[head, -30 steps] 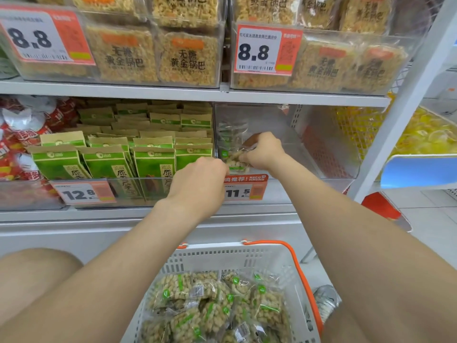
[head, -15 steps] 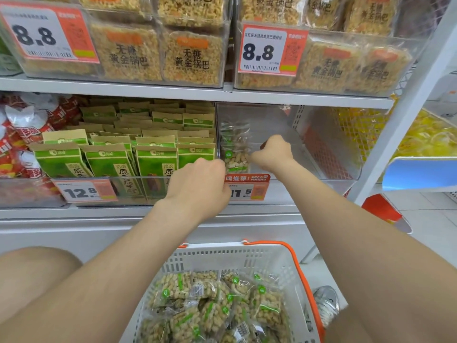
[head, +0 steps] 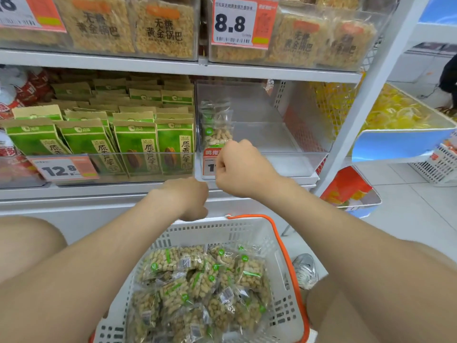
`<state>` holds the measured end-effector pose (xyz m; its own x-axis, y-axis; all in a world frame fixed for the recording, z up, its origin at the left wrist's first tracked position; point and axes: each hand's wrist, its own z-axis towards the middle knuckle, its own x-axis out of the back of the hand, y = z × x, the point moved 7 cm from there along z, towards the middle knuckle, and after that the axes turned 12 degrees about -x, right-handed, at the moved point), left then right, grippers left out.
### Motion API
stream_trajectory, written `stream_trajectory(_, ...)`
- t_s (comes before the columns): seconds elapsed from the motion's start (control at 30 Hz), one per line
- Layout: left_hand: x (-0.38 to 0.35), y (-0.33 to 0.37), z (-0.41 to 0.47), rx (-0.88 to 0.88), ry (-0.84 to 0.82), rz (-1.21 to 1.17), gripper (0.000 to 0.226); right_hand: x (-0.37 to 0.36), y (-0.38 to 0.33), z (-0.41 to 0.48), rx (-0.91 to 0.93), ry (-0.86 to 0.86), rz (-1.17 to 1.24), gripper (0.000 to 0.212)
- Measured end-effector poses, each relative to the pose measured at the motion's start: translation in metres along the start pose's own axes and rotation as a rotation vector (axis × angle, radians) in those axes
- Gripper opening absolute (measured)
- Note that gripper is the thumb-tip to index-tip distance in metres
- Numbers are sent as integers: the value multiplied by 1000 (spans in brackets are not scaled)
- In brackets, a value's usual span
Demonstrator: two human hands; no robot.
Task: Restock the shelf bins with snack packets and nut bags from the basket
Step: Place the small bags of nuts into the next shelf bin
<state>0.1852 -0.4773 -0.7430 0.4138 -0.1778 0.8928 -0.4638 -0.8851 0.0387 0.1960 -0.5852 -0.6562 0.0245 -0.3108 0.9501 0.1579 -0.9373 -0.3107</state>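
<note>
One clear nut bag (head: 216, 131) stands upright at the left end of a transparent shelf bin (head: 284, 159), which otherwise holds nothing. My right hand (head: 238, 168) is curled into a fist just outside the bin's front wall, below the bag, and holds nothing. My left hand (head: 189, 198) hangs lower, over the far rim of the white basket (head: 222, 227), its fingers loosely curled and holding nothing. Several more nut bags (head: 205, 283) lie piled in the basket between my knees.
Green seed packets (head: 138, 144) fill the bin to the left, behind a 12.8 price tag (head: 64, 169). Rice-crust packs (head: 163, 28) sit on the shelf above. A white shelf upright (head: 371, 95) and a yellow snack bin (head: 395, 112) stand to the right.
My right hand let go of the nut bag and drew back out of the bin. My left hand dropped from the bin front toward the basket.
</note>
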Motion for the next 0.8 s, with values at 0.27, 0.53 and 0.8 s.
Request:
stream_trajectory(0.27,-58,21,33,-130,-217,50,18,-101,50,-34,14,-506,-453,28)
stream_trajectory(0.53,-70,50,50,-247,-186,63,26,-201,99,-66,162,-813,-886,10)
stream_trajectory(0.8,-70,61,54,-261,-209,93,36,-281,138,-96,306,-914,-926,100)
